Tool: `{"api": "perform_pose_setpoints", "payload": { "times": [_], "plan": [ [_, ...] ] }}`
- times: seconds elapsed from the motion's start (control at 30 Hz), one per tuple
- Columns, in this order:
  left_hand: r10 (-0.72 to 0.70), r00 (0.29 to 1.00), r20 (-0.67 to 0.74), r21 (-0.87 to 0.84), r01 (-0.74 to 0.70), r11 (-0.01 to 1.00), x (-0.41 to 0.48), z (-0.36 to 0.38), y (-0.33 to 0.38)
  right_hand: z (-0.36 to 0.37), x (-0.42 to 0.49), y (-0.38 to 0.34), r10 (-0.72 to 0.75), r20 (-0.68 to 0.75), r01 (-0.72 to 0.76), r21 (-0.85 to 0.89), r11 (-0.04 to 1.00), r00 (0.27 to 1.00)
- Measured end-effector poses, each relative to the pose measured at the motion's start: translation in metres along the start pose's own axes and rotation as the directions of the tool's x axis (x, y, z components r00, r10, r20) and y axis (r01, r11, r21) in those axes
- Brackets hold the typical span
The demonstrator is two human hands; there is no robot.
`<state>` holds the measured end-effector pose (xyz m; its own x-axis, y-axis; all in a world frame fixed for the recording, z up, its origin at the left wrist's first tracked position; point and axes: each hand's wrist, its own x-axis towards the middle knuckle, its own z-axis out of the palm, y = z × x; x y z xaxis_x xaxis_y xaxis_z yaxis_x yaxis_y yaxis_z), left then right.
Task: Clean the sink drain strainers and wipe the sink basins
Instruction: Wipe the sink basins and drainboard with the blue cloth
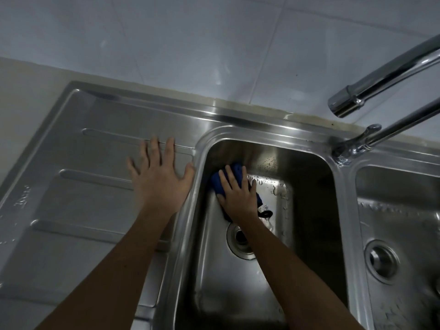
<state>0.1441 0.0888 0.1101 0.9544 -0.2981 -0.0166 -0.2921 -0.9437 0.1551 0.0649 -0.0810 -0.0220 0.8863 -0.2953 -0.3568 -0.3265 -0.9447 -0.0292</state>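
The fingers [229, 177] of the right hand [240, 196] lie straight and slightly apart, pressing a dark blue cloth [235, 169] flat against the far left floor of the left basin [309, 186], at the centre of the frame. The left hand [162, 179] rests palm down on the ribbed drainboard [95, 151] left of centre, fingers spread wide and thumb touching the basin rim.

The right forearm crosses the near part of the basin and covers part of its drain opening [234, 239], which lies just below the cloth. Water droplets [278, 186] sit on the basin floor right of the cloth. At upper right, a chrome faucet spout [381, 77] reaches over the sink, with a thinner chrome tube [392, 125] beneath it rising from the divider. The right basin [392, 186] runs off the right edge; its drain strainer [382, 258] sits uncovered. A white tiled wall [166, 44] fills the top.

Counted: two hands, one cloth, two basins, two drains, two chrome tubes.
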Motion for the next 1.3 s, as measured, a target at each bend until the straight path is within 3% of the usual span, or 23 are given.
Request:
{"api": "perform_pose_setpoints", "payload": {
  "times": [0.23, 0.5, 0.97, 1.03, 1.3],
  "plan": [
    [-0.018, 0.999, 0.027, -0.031, 0.019, 0.999, 0.001, -0.003, 0.002, 0.007, -0.022, 0.060, 0.202, -0.075, -0.195, 0.083, 0.977, 0.977],
    [-0.023, 1.000, 0.013, -0.039, 0.023, 0.999, 0.001, -0.001, 0.001, 0.012, -0.038, 0.081, 0.355, -0.007, -0.354, 0.082, 0.932, 0.935],
    [-0.020, 1.000, 0.019, -0.066, 0.021, 0.998, 0.000, -0.002, -0.001, 0.066, -0.182, 0.039, 0.297, 0.269, -0.311, 0.008, 0.950, 0.916],
    [-0.011, 1.000, 0.017, -0.049, 0.011, 0.999, 0.001, -0.003, -0.001, 0.060, -0.174, 0.040, 0.306, 0.268, -0.302, -0.057, 0.952, 0.914],
    [-0.015, 1.000, 0.000, -0.043, 0.015, 0.999, 0.001, 0.000, -0.001, 0.008, -0.044, 0.039, 0.445, 0.195, -0.450, -0.019, 0.893, 0.874]
  ]
}}
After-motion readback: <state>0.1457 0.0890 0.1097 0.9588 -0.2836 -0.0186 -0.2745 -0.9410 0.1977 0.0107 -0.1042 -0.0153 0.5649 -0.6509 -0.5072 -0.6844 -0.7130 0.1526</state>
